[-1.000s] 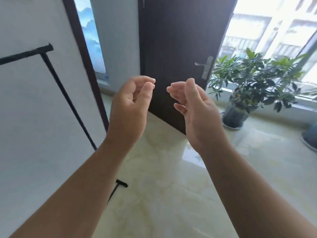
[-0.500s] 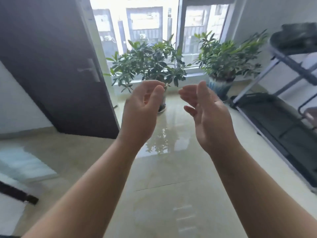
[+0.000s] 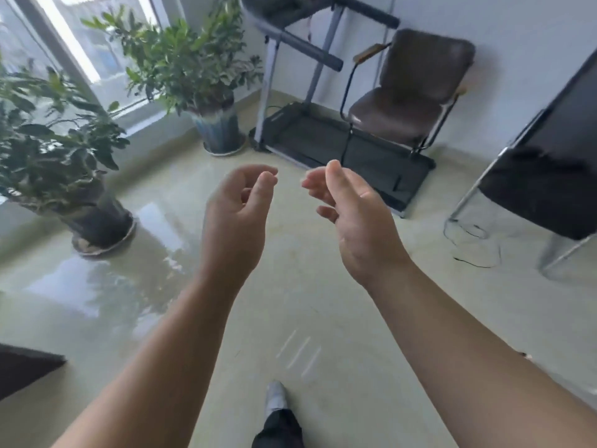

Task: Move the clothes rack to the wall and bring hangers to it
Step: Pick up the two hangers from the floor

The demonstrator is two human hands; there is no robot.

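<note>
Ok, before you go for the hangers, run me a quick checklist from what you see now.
1. Left hand free: ok, loosely curled, holding nothing.
2. Right hand free: ok, open, empty.
3. Hangers located: not ok, none in view.
4. Clothes rack at the wall: cannot tell, not in view.
5. Floor ahead clear to walk: ok, though a loose cable lies to the right, by the metal stand.
6. Clearance from the potted plant on the left: ok.

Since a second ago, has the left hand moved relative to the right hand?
No. The left hand sits as before, raised, loosely curled and empty, just left of the right hand. The room swung instead: the chair has come into view.
</note>
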